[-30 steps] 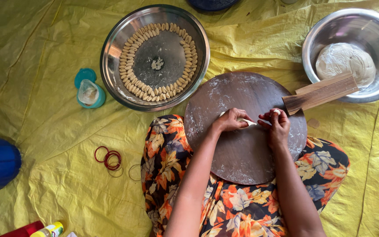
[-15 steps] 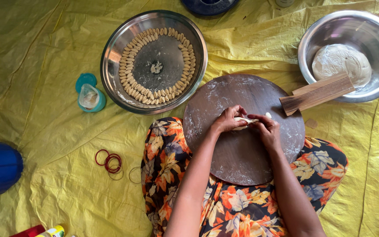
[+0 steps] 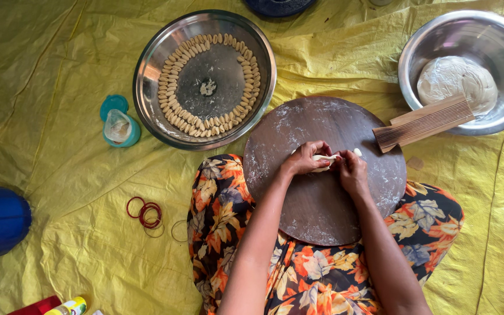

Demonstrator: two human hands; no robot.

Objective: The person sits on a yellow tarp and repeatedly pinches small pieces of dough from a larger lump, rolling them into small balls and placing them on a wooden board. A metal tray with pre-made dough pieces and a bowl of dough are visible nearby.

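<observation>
On round floured board (image 3: 322, 204), centre-near, left hand (image 3: 305, 160) & right hand (image 3: 351, 170) are both pinching small dough strip (image 3: 325, 158) between fingertips, shaping it. Judged: forming step underway; next move is needing a clean pinch-off, w/ ridged wooden paddle (image 3: 422, 122) lying far-right.

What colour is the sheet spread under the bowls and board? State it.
Yellow: the crinkled sheet covers the whole floor area in the head view.

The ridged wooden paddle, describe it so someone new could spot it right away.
Find the round board on the person's lap. At its upper right edge lies the ridged paddle, its far end on the rim of the steel bowl holding dough. It is the only flat, grooved wooden piece.
</observation>
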